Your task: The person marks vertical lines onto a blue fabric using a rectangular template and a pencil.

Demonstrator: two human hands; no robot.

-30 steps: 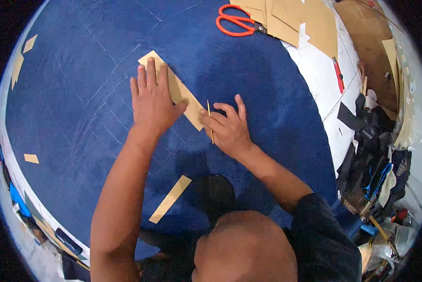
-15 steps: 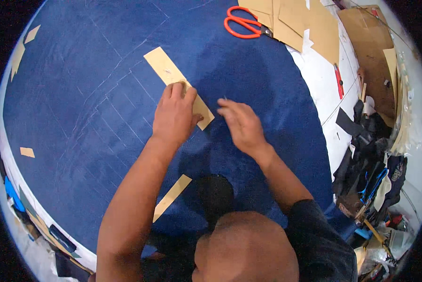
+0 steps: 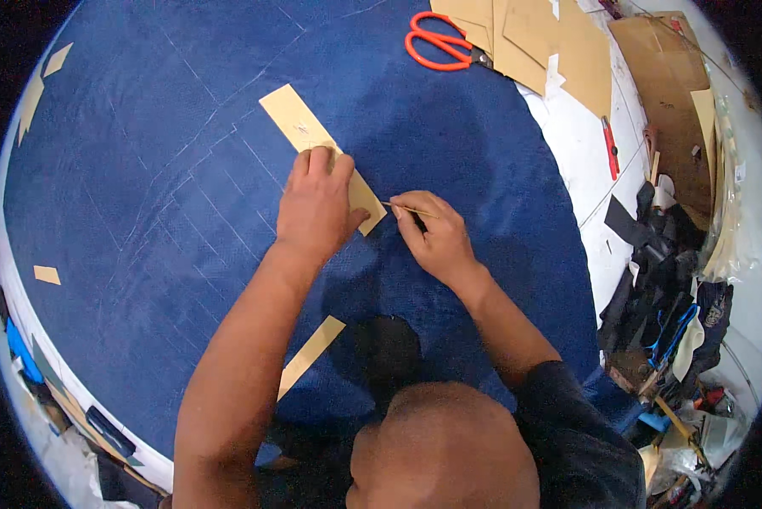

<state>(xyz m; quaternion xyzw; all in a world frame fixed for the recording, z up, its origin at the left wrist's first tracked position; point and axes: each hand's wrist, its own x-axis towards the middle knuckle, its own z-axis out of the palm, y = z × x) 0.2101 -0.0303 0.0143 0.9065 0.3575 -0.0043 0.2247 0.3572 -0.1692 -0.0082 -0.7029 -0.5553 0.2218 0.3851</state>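
Note:
A tan rectangular card template [image 3: 292, 112] lies slantwise on the dark blue fabric [image 3: 449, 280]. My left hand [image 3: 315, 199] presses it down, fingers stretched over the card and thumb near its lower end. Just right of that end, my right hand [image 3: 432, 233] pinches a thin tan marking stick [image 3: 417, 210]. The stick's tip points left and is close to the card's edge; whether it touches the fabric I cannot tell. Thin pale lines are drawn on the fabric left of the template. A narrower card strip [image 3: 313, 356] lies partly behind my left forearm.
Scissors with red handles [image 3: 436, 47] lie at the top beside stacked tan card sheets [image 3: 559, 59]. A red cutter [image 3: 610, 148] rests on the white surface at right. Dark scraps [image 3: 644, 254] are heaped at the right edge. Small card pieces [image 3: 47, 274] sit far left.
My right hand has lowered slightly toward me and turned, so the thin stick now shows clearly between its fingers. My left hand and the template have stayed put.

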